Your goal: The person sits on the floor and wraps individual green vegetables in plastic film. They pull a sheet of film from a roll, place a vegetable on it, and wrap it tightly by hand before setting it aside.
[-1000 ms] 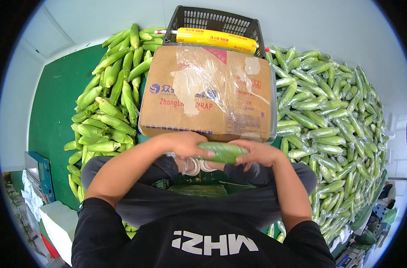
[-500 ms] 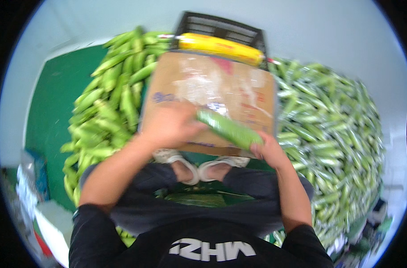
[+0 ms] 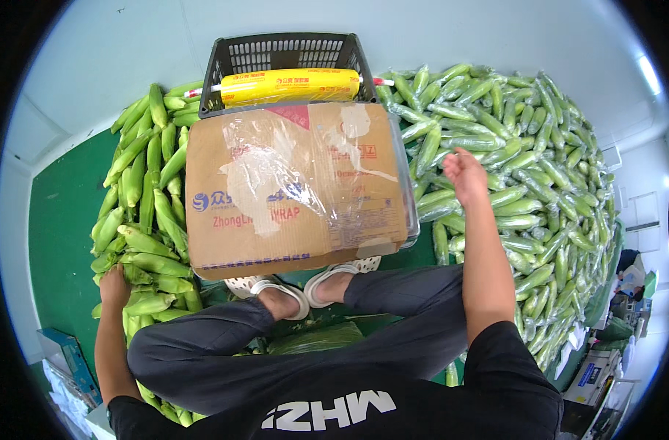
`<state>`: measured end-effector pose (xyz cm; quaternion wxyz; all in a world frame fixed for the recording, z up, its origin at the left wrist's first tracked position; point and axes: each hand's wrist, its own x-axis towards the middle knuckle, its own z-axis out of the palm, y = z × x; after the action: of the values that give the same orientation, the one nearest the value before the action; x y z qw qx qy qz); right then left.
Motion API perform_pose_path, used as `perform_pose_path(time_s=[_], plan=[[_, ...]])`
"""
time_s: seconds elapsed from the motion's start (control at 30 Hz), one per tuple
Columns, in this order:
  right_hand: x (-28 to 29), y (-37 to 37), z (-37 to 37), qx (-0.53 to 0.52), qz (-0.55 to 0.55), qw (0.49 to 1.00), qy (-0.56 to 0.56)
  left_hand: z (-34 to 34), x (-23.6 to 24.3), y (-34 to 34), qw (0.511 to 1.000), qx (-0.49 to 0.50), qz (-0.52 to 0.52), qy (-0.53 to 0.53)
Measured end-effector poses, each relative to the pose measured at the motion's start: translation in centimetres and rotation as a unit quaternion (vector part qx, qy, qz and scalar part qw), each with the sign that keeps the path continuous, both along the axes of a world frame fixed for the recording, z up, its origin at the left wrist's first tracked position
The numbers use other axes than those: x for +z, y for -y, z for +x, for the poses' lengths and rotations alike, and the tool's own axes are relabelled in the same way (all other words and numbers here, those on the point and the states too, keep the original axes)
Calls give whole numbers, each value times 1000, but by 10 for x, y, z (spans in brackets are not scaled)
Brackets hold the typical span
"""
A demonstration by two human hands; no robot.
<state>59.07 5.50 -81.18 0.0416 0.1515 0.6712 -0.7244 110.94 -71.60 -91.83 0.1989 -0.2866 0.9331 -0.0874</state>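
On the left, my left hand (image 3: 114, 286) is at the near side of a heap of unwrapped green ears of corn (image 3: 152, 265). Its fingers are closed at the end of one ear of corn (image 3: 136, 275), though partly hidden. My right hand (image 3: 466, 174) is over the heap of film-wrapped ears of corn (image 3: 521, 194), fingers apart and nothing in them. Between the two heaps, a cardboard box (image 3: 276, 191) patched with clear tape and film lies in front of my feet, its top bare of corn.
Behind the box, a yellow roll of film (image 3: 290, 86) on a rod rests across a black plastic crate (image 3: 287, 51) by the wall. Green floor (image 3: 67, 220) shows at the far left. Boxes and clutter (image 3: 595, 374) stand at the lower right.
The wrapped ear of corn held over the box has left my hands. My right hand has moved right over the wrapped heap; my left has moved left to the unwrapped corn.
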Motion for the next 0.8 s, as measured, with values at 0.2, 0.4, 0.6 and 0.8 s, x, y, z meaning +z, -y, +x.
perform_pose_path(time_s=[0.2, 0.4, 0.6, 0.8], plan=[[23, 144, 121, 404, 426, 804, 97, -158, 175, -127, 860, -51, 310, -401], [-13, 141, 148, 461, 254, 850, 24, -287, 153, -274, 518, 158, 699, -467], [15, 144, 141, 412, 203, 867, -193, -316, 97, -345, 455, 302, 765, -342], [-15, 209, 109, 297, 332, 794, -413, -289, 84, -326, 885, -181, 206, -377]])
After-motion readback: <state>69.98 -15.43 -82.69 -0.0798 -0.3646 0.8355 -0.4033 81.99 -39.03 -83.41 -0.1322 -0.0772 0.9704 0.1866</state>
